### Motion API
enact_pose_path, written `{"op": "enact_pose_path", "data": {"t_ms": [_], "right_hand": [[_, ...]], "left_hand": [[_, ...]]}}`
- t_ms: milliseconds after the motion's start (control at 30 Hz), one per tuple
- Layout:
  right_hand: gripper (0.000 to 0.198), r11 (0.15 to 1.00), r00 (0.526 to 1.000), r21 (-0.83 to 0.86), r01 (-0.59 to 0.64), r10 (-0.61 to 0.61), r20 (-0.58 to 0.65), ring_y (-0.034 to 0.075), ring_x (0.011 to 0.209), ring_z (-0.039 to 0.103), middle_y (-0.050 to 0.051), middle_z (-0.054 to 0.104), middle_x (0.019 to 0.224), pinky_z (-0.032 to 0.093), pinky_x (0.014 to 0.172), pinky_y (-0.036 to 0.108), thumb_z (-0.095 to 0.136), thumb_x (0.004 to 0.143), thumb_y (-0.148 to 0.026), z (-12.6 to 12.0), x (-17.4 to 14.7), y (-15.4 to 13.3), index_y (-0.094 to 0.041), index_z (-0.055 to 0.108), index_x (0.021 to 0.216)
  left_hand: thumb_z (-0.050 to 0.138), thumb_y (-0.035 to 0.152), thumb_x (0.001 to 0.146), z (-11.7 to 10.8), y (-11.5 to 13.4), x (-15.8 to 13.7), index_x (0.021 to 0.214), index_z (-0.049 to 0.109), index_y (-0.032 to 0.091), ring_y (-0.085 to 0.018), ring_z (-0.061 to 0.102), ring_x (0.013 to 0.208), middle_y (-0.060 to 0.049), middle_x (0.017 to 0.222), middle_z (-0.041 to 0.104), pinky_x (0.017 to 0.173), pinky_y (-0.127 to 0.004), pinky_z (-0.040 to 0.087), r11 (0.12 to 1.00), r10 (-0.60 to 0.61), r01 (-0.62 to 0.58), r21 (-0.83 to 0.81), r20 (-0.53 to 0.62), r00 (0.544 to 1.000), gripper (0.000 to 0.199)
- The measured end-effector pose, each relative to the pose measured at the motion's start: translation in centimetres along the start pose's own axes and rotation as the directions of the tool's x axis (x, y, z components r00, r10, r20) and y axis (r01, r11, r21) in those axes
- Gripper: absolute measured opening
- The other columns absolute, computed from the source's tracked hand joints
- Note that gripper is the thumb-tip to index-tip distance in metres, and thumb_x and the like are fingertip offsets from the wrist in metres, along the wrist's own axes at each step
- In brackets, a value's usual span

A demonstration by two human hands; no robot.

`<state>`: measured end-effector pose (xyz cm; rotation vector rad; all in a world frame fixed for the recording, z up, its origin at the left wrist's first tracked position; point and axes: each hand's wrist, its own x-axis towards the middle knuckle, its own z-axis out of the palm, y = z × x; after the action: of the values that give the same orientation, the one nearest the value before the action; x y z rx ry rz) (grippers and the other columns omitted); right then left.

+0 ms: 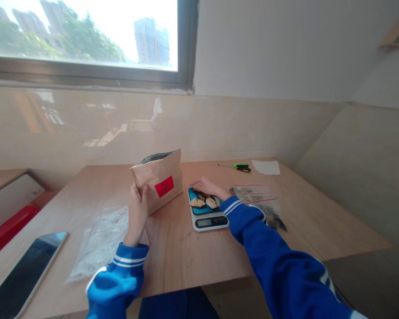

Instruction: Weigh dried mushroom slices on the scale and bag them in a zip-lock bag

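Observation:
My left hand (138, 212) grips the lower left side of a brown kraft paper bag (166, 170) with a red label, its thumb on the front. The bag stands tilted on the table, its top gaping and showing a silvery lining. To its right is a white kitchen scale (211, 222) with a blue top and a lit display whose digits I cannot read. Dried mushroom slices (213, 202), pale and dark, lie on the scale. My right hand (209, 186) reaches over them from the right, fingers closed around the slices at the far edge; its fingertips are partly hidden.
Clear plastic bags (103, 239) lie left of my left hand, near a phone (29, 270). Zip bags with dark contents (257, 195) lie beyond my right forearm. Two screwdrivers (236, 166) and a white sheet (266, 167) are at the back. Crumbs dot the wooden table (182, 261).

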<state>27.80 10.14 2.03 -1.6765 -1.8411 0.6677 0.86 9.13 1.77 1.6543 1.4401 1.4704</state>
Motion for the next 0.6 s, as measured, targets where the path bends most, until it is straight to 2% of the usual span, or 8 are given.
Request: {"op": "enact_pose_path", "data": {"t_ms": [100,233,333,400,467,533,600], "right_hand": [[0.026,0.998,0.999,0.042,0.037,-0.036,-0.027,0.021,0.106,0.066,0.011,0.071,0.115,0.050,0.095,0.030,0.053,0.087,-0.013,-1.7,-1.5,-1.1,-0.013,0.073,0.103],[0.031,0.994,0.987,0.086,0.065,-0.052,-0.151,0.022,0.112,0.063,0.011,0.069,0.119,0.047,0.100,0.037,0.044,0.092,-0.020,-4.6,-5.7,-2.4,-0.016,0.071,0.108],[0.029,0.979,0.962,0.180,0.094,-0.043,-0.271,0.022,0.111,0.063,0.008,0.071,0.115,0.047,0.099,0.039,0.047,0.093,-0.032,-5.9,-10.9,-3.0,-0.021,0.071,0.105],[0.030,0.970,0.947,0.232,0.072,0.007,-0.321,0.023,0.113,0.062,0.006,0.070,0.115,0.046,0.099,0.038,0.049,0.093,-0.039,-5.9,-14.7,-3.3,-0.023,0.070,0.105],[0.032,0.959,0.946,0.282,0.015,0.078,-0.315,0.024,0.111,0.062,0.007,0.071,0.113,0.047,0.097,0.038,0.050,0.092,-0.044,-5.1,-18.3,-3.5,-0.023,0.070,0.104],[0.034,0.937,0.951,0.348,-0.044,0.146,-0.274,0.024,0.106,0.064,0.008,0.072,0.109,0.047,0.096,0.039,0.051,0.090,-0.048,-3.7,-21.1,-3.3,-0.023,0.070,0.103],[0.036,0.910,0.951,0.401,-0.107,0.211,-0.225,0.024,0.102,0.065,0.009,0.072,0.107,0.047,0.096,0.039,0.051,0.090,-0.050,-2.2,-23.2,-3.1,-0.022,0.070,0.103]], "left_hand": [[0.049,0.042,0.090,-0.9,0.3,-0.8,0.126,0.047,0.019,-0.026,0.051,0.125,-0.013,0.130,0.058,0.105,-0.041,0.038,0.998,0.001,-0.001,-0.061,-0.008,1.000,0.043],[0.048,0.044,0.088,-3.1,-1.0,-2.5,0.135,0.043,0.016,-0.032,0.043,0.133,-0.018,0.142,0.048,0.109,-0.050,0.034,0.995,-0.073,0.075,0.071,-0.019,0.997,0.055],[0.042,0.042,0.086,-5.2,-3.6,-3.9,0.123,0.056,0.015,-0.032,0.052,0.124,-0.017,0.128,0.059,0.103,-0.051,0.040,0.977,-0.025,0.022,0.214,0.010,1.000,0.048],[0.043,0.042,0.082,-6.3,-5.5,-4.9,0.112,0.063,0.018,-0.031,0.057,0.118,-0.014,0.118,0.065,0.101,-0.050,0.044,0.954,0.028,-0.059,0.293,0.110,0.993,0.043],[0.047,0.045,0.080,-6.9,-7.1,-5.9,0.107,0.066,0.020,-0.031,0.059,0.116,-0.013,0.118,0.067,0.101,-0.049,0.044,0.933,0.068,-0.144,0.331,0.231,0.971,0.042],[0.048,0.047,0.080,-7.2,-8.0,-6.7,0.104,0.068,0.020,-0.031,0.060,0.115,-0.012,0.118,0.068,0.101,-0.048,0.044,0.910,0.072,-0.193,0.366,0.318,0.945,0.041],[0.048,0.046,0.081,-7.3,-8.2,-7.1,0.105,0.069,0.018,-0.032,0.061,0.113,-0.013,0.117,0.069,0.100,-0.047,0.045,0.894,0.062,-0.206,0.398,0.347,0.936,0.042]]}}
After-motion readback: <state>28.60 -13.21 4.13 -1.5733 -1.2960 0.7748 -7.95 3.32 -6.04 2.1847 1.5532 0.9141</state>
